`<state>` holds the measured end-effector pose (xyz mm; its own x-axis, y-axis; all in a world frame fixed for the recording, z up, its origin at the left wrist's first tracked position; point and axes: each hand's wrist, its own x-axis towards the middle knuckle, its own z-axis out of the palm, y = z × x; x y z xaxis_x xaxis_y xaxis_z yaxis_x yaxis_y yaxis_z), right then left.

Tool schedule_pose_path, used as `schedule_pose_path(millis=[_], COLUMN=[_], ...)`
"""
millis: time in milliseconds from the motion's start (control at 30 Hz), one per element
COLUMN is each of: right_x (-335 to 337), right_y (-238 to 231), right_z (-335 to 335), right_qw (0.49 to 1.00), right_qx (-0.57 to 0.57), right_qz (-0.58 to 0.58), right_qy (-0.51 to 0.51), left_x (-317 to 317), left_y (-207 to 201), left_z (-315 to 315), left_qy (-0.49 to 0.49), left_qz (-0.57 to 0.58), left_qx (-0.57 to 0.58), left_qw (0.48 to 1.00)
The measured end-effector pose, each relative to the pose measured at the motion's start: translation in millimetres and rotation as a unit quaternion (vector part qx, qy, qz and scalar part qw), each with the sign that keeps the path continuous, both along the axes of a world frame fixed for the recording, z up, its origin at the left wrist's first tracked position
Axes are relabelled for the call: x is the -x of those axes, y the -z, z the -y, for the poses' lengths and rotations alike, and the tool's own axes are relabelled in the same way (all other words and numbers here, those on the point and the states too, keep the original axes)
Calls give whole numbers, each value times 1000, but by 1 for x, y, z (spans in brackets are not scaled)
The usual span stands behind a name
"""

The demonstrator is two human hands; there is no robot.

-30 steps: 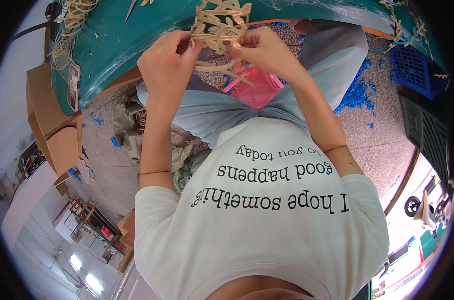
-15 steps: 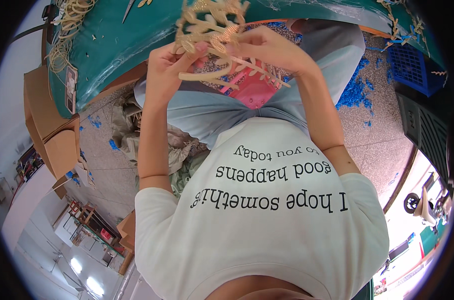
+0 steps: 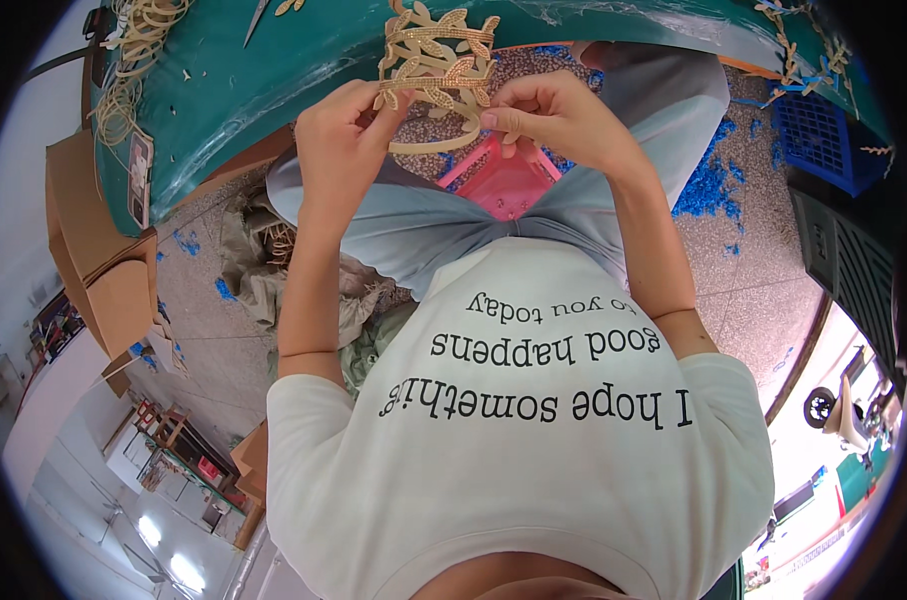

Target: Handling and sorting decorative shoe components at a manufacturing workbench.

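A gold openwork strap piece [image 3: 439, 83], with rows of glittery leaf shapes and a plain beige band curving along its bottom, is held up over my lap at the table's edge. My left hand [image 3: 344, 130] pinches its left side between thumb and fingers. On its right side, my right hand [image 3: 554, 115] has thumb and bent fingers closed at the edge of the piece, by the curved end of the beige band. Exactly what lies between those right fingertips is partly hidden.
The green table [image 3: 264, 80] curves across the top, with coiled beige strips [image 3: 134, 60] at left, a phone-like object [image 3: 142, 180] and leaf strips [image 3: 799, 50] at right. A pink stool [image 3: 504, 185], a blue crate [image 3: 824, 135], cardboard [image 3: 94, 240] and blue scraps [image 3: 714, 185] are lower down.
The strap piece has turned more upright and sits slightly further right. A leafy strip that stuck out below my right hand no longer shows there. My right hand has shifted slightly right.
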<state>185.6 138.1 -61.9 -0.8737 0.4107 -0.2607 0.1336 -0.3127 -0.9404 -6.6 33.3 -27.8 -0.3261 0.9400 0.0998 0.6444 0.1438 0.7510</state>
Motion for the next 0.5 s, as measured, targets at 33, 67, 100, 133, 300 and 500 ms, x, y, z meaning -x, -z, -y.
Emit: schedule_pose_path(millis=[33,67,100,133,300,500], right_x=[0,0,-1,-1,-1,5], right_y=[1,1,0,0,3,-3], right_z=[0,0,0,0,3,7], right_qw=[1000,1000,1000,1000,1000,999], right_qx=[-8,-17,-16,-22,-22,14], right_qz=[8,15,15,16,-8,28], right_qy=[0,-1,-1,0,13,6], left_x=[0,0,1,1,0,-7], left_y=[0,0,0,0,-6,-8], left_z=[-1,-1,-1,-1,-2,-2], left_qy=[-8,-7,-6,-5,20,35], left_qz=[12,11,-2,-16,-93,-208], left_qx=[-4,-4,2,9,3,-50], left_qw=[1000,1000,1000,1000,995,976])
